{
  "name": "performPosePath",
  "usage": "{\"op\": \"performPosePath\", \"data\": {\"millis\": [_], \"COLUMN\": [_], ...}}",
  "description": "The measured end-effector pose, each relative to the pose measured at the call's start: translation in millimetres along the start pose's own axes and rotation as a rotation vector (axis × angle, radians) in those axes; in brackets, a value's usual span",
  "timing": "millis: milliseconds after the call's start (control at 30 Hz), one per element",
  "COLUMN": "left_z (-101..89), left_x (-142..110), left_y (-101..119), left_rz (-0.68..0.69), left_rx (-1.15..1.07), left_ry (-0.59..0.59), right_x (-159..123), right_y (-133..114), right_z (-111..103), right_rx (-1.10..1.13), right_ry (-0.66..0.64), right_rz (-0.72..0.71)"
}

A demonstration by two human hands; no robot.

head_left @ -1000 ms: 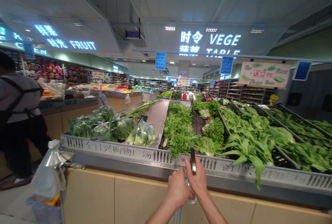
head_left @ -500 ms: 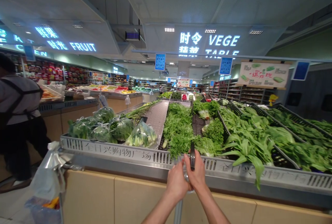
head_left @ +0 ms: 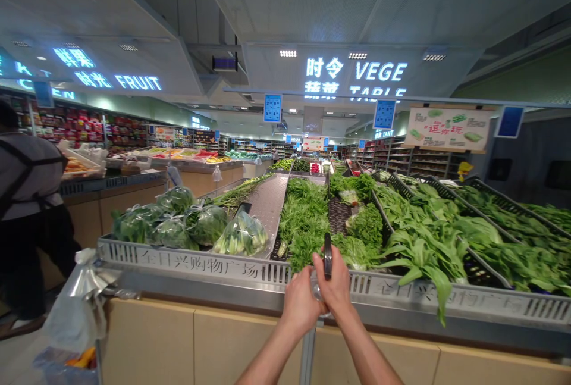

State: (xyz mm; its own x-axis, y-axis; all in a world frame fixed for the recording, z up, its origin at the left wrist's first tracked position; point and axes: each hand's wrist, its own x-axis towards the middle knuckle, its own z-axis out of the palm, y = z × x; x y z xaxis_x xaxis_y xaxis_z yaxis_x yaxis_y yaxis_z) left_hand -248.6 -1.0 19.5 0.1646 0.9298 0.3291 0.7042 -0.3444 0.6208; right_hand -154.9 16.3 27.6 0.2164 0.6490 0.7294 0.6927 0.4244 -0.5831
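My right hand is closed around a slim dark object that sticks up above the fingers; I cannot make out what it is. My left hand is closed against the right one, and something clear and glassy shows between the two. Both hands hover just in front of the perforated metal rail of a vegetable stand. Behind them lie loose leafy greens.
Bagged greens sit at the stand's left end, large-leaf greens on the right. A person in an apron stands at far left by a fruit counter. A plastic bag roll hangs at the stand's left corner.
Both hands have risen together, from below the rail to level with it, still pressed close. The view has shifted slightly left.
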Motion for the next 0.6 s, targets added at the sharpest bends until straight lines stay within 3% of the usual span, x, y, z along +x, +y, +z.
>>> {"op": "performPosePath", "data": {"millis": [267,600], "left_z": [-10.3,-5.9], "left_x": [4,12], "left_y": [13,14], "left_rz": [-0.047,-0.027], "left_rx": [0.029,0.011], "left_ry": [-0.009,-0.005], "right_x": [15,20], "right_y": [-4,1], "right_z": [-4,-3], "right_rx": [-0.008,-0.021], "right_ry": [-0.028,0.004], "right_rz": [0.034,0.015]}}
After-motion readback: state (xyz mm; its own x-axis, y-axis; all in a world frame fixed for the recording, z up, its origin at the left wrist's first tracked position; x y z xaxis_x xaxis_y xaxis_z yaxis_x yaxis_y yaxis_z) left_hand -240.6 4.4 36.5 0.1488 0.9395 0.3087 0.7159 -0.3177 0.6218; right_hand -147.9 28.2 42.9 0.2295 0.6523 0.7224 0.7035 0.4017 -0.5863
